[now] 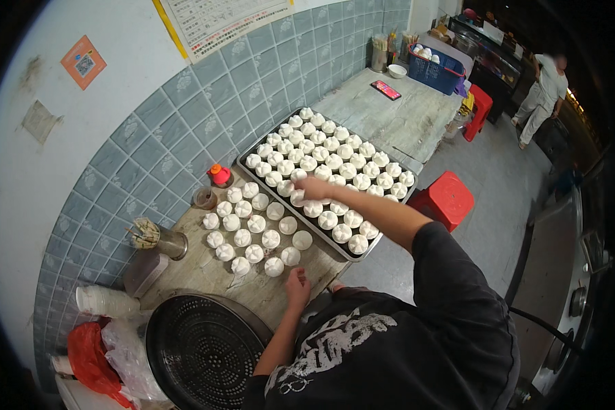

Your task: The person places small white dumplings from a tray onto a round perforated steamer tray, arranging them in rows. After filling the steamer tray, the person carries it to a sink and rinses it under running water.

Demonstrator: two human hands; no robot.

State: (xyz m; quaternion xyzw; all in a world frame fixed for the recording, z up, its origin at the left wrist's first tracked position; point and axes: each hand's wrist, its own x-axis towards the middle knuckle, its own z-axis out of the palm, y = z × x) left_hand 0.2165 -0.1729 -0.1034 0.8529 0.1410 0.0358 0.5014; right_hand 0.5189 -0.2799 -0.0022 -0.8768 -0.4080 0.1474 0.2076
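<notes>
A metal-rimmed baking tray (250, 174) lies across the counter, bearing rows of white pleated cakes or buns in round cups. My right hand (312, 188), slightly blurred, reaches over the tray at its left part, fingers down at a white bun (296, 198); whether it grips one cannot be told. Left of the tray, several more white filled cups (242, 237) stand on the counter, with a few flat-topped or empty-looking cups (302, 240) nearest the tray. My left hand (298, 287) is just over the counter's near edge, below these cups, fingers curled, its contents not clear.
A black perforated steamer pan (210, 353) lies at the lower left, near a metal canister of sticks (173, 243) and a red-capped bottle (220, 176). Behind the tray are a phone (386, 89), a white bowl (396, 70) and a blue basket (430, 76). Red stools (446, 197) stand right; a person (543, 92) is farther off.
</notes>
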